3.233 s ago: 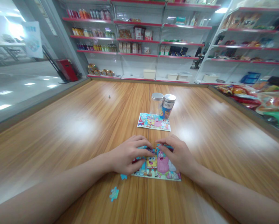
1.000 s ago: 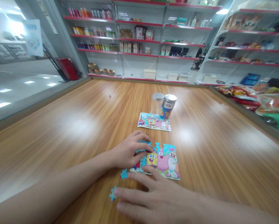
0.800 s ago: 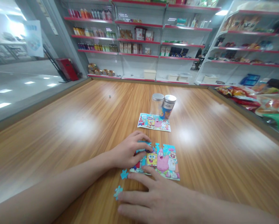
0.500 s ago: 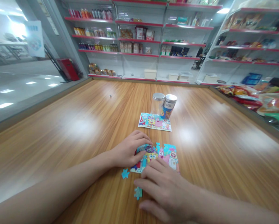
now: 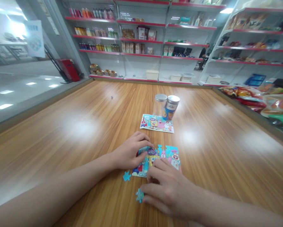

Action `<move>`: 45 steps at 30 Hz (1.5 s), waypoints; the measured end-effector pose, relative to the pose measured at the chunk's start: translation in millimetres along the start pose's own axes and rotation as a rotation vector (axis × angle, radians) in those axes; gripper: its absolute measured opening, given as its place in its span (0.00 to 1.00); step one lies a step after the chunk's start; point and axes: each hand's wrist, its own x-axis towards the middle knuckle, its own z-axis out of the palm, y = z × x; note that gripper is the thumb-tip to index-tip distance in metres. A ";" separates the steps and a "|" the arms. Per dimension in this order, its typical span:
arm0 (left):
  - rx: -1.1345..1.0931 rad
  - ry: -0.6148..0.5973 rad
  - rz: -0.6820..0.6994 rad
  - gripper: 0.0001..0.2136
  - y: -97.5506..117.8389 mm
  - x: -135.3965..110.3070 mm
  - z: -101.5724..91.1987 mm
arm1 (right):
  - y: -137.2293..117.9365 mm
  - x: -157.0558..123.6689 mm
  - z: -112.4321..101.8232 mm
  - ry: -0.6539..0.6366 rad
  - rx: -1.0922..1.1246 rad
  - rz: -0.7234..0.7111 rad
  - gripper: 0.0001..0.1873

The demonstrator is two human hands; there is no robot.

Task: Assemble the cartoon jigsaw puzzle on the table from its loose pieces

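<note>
A jigsaw puzzle [image 5: 176, 160] with cartoon figures lies mostly assembled on the table, with gaps along its top edge. My left hand [image 5: 129, 153] rests at the puzzle's left side, fingers and thumb apart, covering part of it. Over the lower edge reaches my right hand [image 5: 166, 186]; its thumb and a finger close on the right edge of a loose blue-green puzzle piece [image 5: 139, 195]. A second loose piece, a light blue puzzle piece [image 5: 126, 176], lies just below the puzzle's left corner, touched by neither hand. Part of the puzzle is hidden beneath both hands.
Beyond the puzzle lies a picture card [image 5: 157, 124] with similar figures. A clear jar [image 5: 159, 107] and a printed canister [image 5: 171, 108], both with metal lids, stand at its back edge. Bagged goods [image 5: 247, 97] sit to the right; stocked shelves [image 5: 141, 41] line the back.
My right thumb and finger have drawn together at the lower loose piece, which has turned slightly. The right fingers have shifted off the puzzle's lower edge somewhat. My left hand is nearly still.
</note>
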 end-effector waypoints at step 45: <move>-0.026 -0.035 0.020 0.18 1.3 0.7 -2.5 | 78.5 -6.9 -3.8 0.412 0.373 0.691 0.06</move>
